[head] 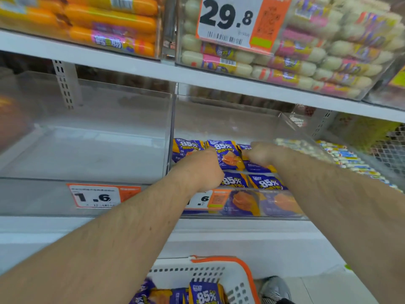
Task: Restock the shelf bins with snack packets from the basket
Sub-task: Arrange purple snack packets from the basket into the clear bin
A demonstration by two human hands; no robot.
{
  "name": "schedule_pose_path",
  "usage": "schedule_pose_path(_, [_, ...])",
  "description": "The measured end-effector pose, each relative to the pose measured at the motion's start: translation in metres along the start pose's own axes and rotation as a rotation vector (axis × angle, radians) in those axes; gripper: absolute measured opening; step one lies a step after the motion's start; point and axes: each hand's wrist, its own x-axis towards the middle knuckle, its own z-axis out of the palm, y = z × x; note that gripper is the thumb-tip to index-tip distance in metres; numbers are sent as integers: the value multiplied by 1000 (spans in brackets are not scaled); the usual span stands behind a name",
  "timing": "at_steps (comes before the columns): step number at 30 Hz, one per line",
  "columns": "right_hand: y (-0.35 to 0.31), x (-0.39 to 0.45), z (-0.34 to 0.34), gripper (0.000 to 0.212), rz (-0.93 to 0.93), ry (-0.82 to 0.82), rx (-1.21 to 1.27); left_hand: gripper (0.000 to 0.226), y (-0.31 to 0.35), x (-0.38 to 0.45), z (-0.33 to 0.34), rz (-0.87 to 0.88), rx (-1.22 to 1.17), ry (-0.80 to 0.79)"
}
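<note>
Left hand [202, 166] reaches over the front wall of the clear bin [282, 126]; its fingers are hidden past the knuckles among the packets, so its grip cannot be told. Right hand [262, 153] lies beside it in the same bin, fingers curled down onto a snack packet [254, 165]; whether it pinches the packet or only presses it cannot be told.

Bin contents: purple-and-orange snack packets [225, 153], glossy flat pouches printed "85%", in 2 visible rows. Bin walls are transparent hard plastic, straight-sided.

Neighbouring bin [87, 132] to the left: same clear plastic, bare floor showing. A price tag [96, 196] reading 1.6 sits on its front.

Basket [221, 273], bottom edge of view: white perforated plastic with an orange rim, holding more packets [206, 294] of the same print.

Upper shelf: orange sausages [109, 18] in 1 clear box, pale sausages [306, 62] in another, with a 29.8 tag [228, 18] in front.
</note>
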Motion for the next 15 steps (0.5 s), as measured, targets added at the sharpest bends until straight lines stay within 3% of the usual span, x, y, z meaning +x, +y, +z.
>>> schedule_pose_path(3, [-10, -34, -13, 53, -14, 183, 172, 30, 8, -14, -4, 39, 188, 135])
schedule_pose_path(6, [-29, -90, -14, 32, -93, 537, 424, 33, 21, -35, -7, 135, 474, 387])
schedule_pose_path(10, [-51, -166, 12, 20, -383, 963, 639, 28, 31, -79, 1, 242, 364, 561])
schedule_pose_path(13, [-62, -207, 44, 14, -435, 1044, 826, 24, 20, -118, 16, 258, 188, 544])
schedule_pose_path(15, [-68, -224, 74, 14, -421, 998, 871, 28, 1, -142, 33, 225, 154, 495])
